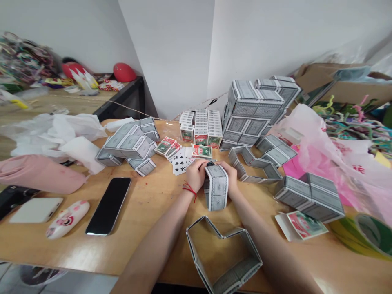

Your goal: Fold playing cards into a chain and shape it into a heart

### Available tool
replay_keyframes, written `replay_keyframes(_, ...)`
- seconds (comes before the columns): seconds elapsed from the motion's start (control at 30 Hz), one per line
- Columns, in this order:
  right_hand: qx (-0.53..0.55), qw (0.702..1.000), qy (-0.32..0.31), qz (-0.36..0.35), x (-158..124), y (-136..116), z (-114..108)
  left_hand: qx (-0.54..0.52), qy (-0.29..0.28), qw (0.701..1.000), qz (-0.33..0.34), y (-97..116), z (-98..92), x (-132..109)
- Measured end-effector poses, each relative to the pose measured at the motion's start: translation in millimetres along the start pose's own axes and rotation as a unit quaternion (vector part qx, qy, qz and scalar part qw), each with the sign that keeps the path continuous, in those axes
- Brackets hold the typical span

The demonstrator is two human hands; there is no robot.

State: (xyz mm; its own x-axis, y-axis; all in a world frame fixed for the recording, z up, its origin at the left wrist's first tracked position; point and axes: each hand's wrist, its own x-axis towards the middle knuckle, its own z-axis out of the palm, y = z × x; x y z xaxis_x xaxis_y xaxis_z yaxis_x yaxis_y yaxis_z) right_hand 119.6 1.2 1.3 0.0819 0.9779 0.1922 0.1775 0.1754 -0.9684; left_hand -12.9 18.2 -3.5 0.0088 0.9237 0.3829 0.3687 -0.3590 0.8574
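Observation:
A band of joined playing cards [218, 185] with grey patterned backs stands between my hands, its near end touching or just above the table. My left hand [196, 174] is closed on its far left side, a red string round the wrist. On the other side my right hand [229, 173] grips the far right edge, with most fingertips hidden behind the cards. Closer to me sits a heart-shaped card frame [225, 281], open in the middle. Just beyond my hands lie loose playing cards [180, 163] and a red-and-green card box [202, 151].
Stacked card boxes [201, 126] stand at the back, beside a tall pile of card frames [249, 110]. More card frames [127, 141] lie left, others [310, 194] right. A phone [108, 206], a mouse-shaped case [67, 219] and yellow-green tape [352, 234] lie nearer.

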Motion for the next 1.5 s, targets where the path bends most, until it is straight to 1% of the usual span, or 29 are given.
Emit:
replay_keyframes(0.17,-0.004,1.0,-0.013,-0.022,-3,-7,0,0.028,0.006,0.998,0.049,5,-3.7,-3)
replay_keyframes(0.33,-0.022,0.998,-0.01,-0.053,-6,-5,2,0.027,0.043,0.997,0.061,8,-3.4,-4)
replay_keyframes(0.53,-0.053,0.997,0.001,-0.057,-9,-3,2,0.01,0.075,0.997,0.003,11,-3.3,-5)
replay_keyframes(0.63,-0.06,0.996,0.008,-0.067,-8,-3,1,0.003,0.076,0.997,-0.004,10,-3.5,-5)
replay_keyframes(0.7,-0.069,0.994,0.013,-0.08,-8,-3,1,-0.003,0.075,0.997,-0.008,5,-4.6,-3)
replay_keyframes(0.77,-0.081,0.993,0.023,-0.086,-9,-3,0,-0.009,0.095,0.995,-0.028,-4,-7.4,1)
replay_keyframes(0.8,-0.084,0.992,0.028,-0.087,-9,-3,-1,-0.013,0.132,0.99,-0.055,-8,-9.4,3)
replay_keyframes(0.83,-0.082,0.993,0.029,-0.086,-10,-2,-1,-0.026,0.155,0.984,-0.086,-13,-11.8,5)
replay_keyframes(0.87,-0.076,0.993,0.026,-0.084,-10,-1,-1,-0.038,0.166,0.98,-0.104,-16,-14.3,7)
replay_keyframes(0.97,-0.054,0.995,0.008,-0.082,-9,2,1,-0.035,0.133,0.988,-0.077,-17,-19.8,6)
replay_keyframes(1.0,-0.049,0.995,0.005,-0.081,-8,3,1,-0.038,0.108,0.992,-0.054,-14,-20.3,5)
replay_keyframes(1.07,-0.041,0.996,0.008,-0.083,-6,4,2,-0.039,0.04,0.998,0.004,-6,-19.2,1)
replay_keyframes(1.13,-0.034,0.995,0.014,-0.088,-4,3,2,-0.044,0.008,0.998,0.034,1,-16.5,-2)
replay_keyframes(1.2,-0.032,0.995,0.01,-0.095,-3,3,2,-0.035,0.008,0.998,0.042,4,-13.6,-3)
replay_keyframes(1.3,-0.047,0.993,-0.003,-0.105,-3,3,1,-0.013,0.034,0.998,0.041,4,-10.3,-2)
replay_keyframes(1.4,-0.069,0.991,0.006,-0.111,-4,5,1,-0.01,0.066,0.997,0.024,2,-7.6,-1)
replay_keyframes(1.5,-0.084,0.989,0.015,-0.117,-4,8,1,-0.012,0.074,0.997,0.0,-1,-4.8,-1)
